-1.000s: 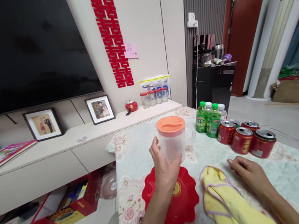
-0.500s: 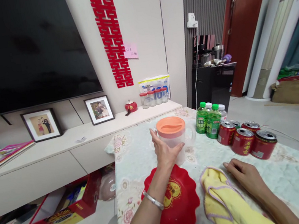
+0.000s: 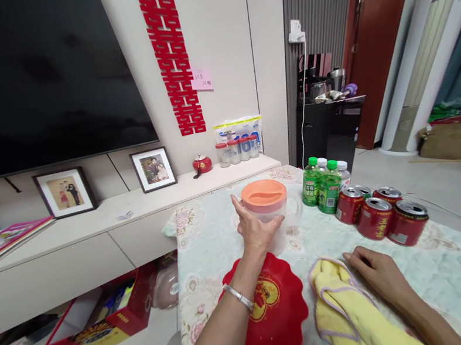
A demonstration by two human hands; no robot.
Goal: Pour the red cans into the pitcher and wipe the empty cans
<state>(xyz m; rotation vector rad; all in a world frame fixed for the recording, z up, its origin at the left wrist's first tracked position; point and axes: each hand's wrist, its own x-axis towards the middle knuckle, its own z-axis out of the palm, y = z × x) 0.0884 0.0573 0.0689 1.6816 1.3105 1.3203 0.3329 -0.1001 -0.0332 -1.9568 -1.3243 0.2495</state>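
A translucent plastic pitcher (image 3: 280, 235) with an orange lid stands upright on the cloth-covered table. My left hand (image 3: 256, 228) is wrapped round its near left side, thumb toward the right; the fingers behind it are partly hidden. Under my left forearm lies a red scalloped plate (image 3: 288, 311) with a gold print. My right hand (image 3: 374, 266) rests on the table with its fingers curled in, and nothing shows in them. Just left of it, a yellow towel (image 3: 349, 318) with purple edging lies crumpled.
Green-capped bottles (image 3: 329, 191) and white-capped ones stand at the table's right back. Several opened red cans (image 3: 375, 219) are grouped beside them. Behind the table runs a low white cabinet (image 3: 132, 219) with photo frames (image 3: 152, 169), lidded glass jars (image 3: 233, 153) and a red pot (image 3: 202, 164).
Both hands keep nearly the same places. My left forearm has shifted very slightly, and the pitcher stays where it was.
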